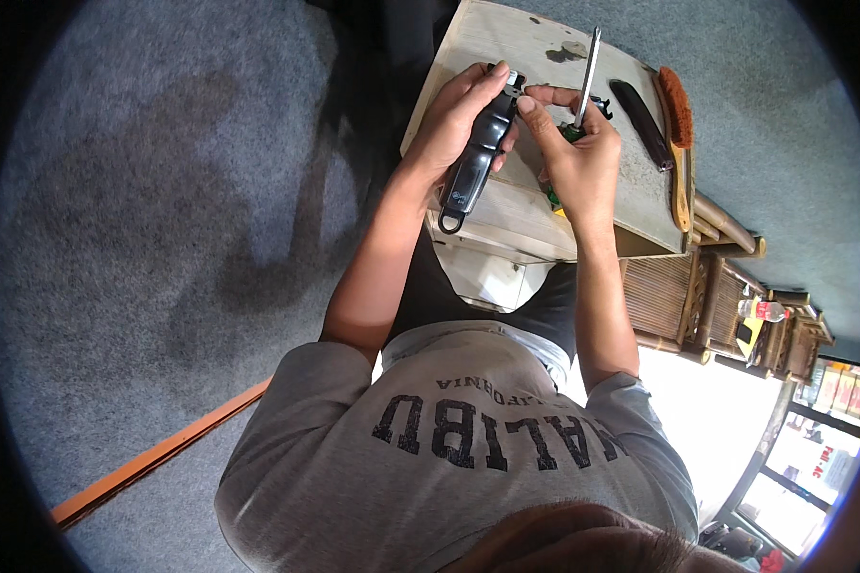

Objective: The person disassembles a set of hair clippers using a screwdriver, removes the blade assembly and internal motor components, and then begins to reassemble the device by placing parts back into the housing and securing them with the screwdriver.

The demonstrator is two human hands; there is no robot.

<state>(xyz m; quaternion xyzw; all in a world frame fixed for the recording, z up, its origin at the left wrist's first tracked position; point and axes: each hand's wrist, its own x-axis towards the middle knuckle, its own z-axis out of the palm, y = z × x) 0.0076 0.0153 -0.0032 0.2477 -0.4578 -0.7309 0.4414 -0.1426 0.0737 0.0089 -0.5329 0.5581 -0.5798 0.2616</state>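
Observation:
A black hair clipper (473, 162) with a hanging loop at its lower end lies tilted in my left hand (452, 115). The fingers wrap round its body, and the thumb presses near the head. My right hand (581, 167) holds a screwdriver (591, 76), its metal shaft pointing up and away past the fingers. Most of the green handle is hidden in the palm. The thumb and forefinger of that hand come together at the clipper's head; whether they pinch a small part there, I cannot tell. Behind these fingers shows a small dark piece (602, 107).
Beneath my hands is a pale worn tabletop (535, 57) with a dark stain. On its right side lie a long dark brown object (642, 124) and an orange-bristled brush (677, 110) with a wooden handle. A bamboo bench (659, 296) with a bottle (763, 310) stands further right.

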